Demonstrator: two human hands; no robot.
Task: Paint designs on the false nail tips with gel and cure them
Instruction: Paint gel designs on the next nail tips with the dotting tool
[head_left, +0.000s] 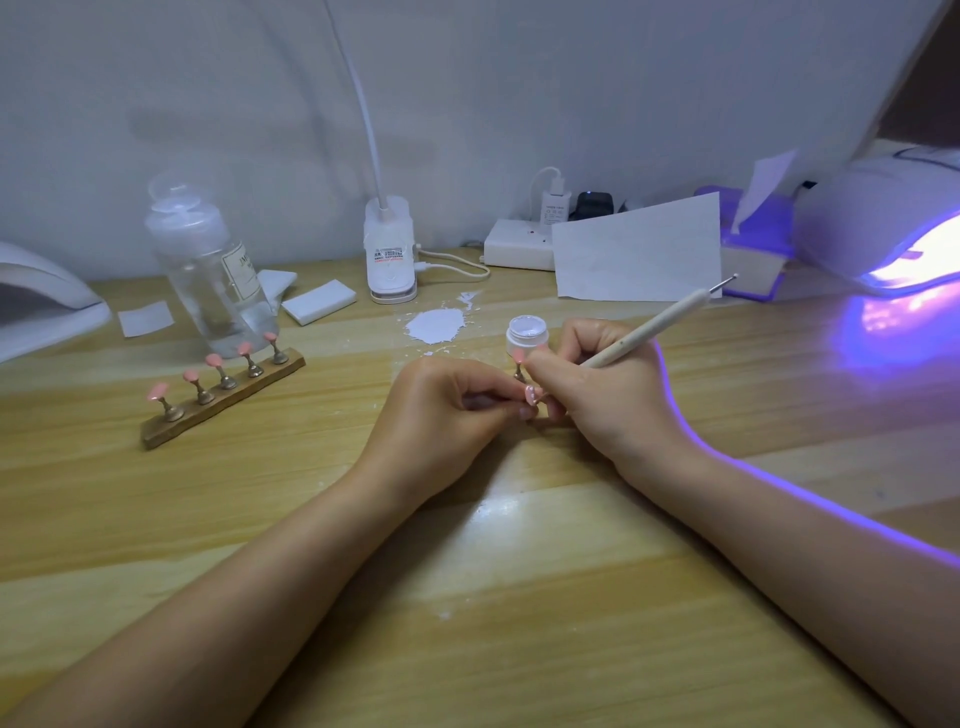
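Head cam shows both hands meeting mid-table, so the nail tip (518, 356) being worked on sits right between them. Left hand (447, 410) pinches its little metal stand, tip standing upright and facing up. Right hand (597, 384) grips the dotting pen (654, 325), whose long axis runs up and away to the right, working end hidden behind the fingers. Gel pot (527, 336) is just behind; the rack of pink tips (218, 387) lies well off left, and the lit lamp (893, 234) far right.
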